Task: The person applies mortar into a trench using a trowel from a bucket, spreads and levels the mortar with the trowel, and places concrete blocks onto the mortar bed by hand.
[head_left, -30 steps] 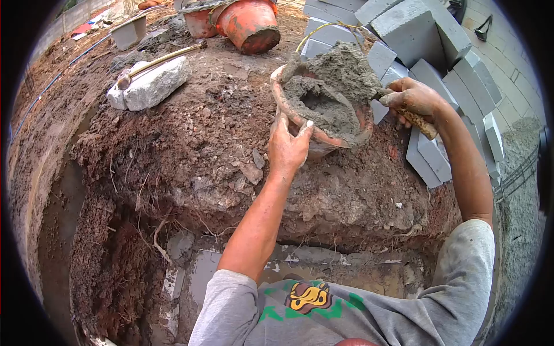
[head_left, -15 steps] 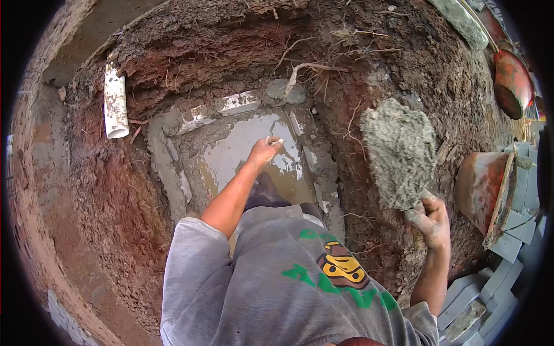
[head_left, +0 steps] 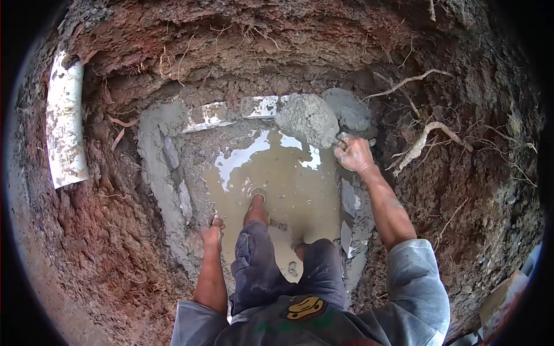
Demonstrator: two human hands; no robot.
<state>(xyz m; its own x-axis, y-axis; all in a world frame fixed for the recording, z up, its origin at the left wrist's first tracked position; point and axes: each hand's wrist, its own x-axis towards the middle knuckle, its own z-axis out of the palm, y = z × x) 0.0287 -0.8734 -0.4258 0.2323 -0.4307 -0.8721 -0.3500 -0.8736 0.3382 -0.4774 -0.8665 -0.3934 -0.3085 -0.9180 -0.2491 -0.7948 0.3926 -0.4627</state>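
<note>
My right hand [head_left: 353,154] is closed round a trowel, its blade hidden under a large lump of wet grey mortar [head_left: 309,120]. This load is over the far row of white-faced blocks [head_left: 262,107], near its right end. Just right of it lies a darker, flatter mortar patch [head_left: 347,109]. Low over the left side of the pit is my left hand [head_left: 212,232], its fingers loosely bent and slightly apart, with nothing visible in them.
Muddy water [head_left: 283,190] covers the pit floor, where my legs stand. A mortar-covered edge [head_left: 158,155] runs down the left side. A white pipe [head_left: 66,124] sticks out at the left. Roots [head_left: 424,144] jut from the right soil wall. A bucket [head_left: 502,300] is partly visible at lower right.
The view has turned from the mortar bucket down into the pit. My right hand has carried the loaded trowel to the far blocks. My left hand has let go of the bucket rim and lowered.
</note>
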